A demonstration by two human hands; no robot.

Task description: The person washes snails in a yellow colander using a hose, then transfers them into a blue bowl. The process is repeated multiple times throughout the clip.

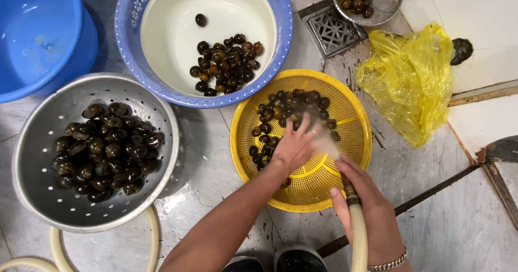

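My left hand [295,142] lies palm down inside a yellow plastic strainer basket [353,142], fingers spread over dark round snails [291,107] heaped at its far side. My right hand [369,207] grips the end of a pale hose [358,239] at the basket's near rim. Water sprays from the hose onto the back of my left hand and the snails.
A metal colander [38,142] full of dark snails stands at the left. A blue-rimmed white bowl [135,40] holds fewer snails. Also here: a blue tub [38,34], a small wire sieve [388,2] with snails, a floor drain [332,29], a yellow plastic bag [410,83] and hose loops [151,234].
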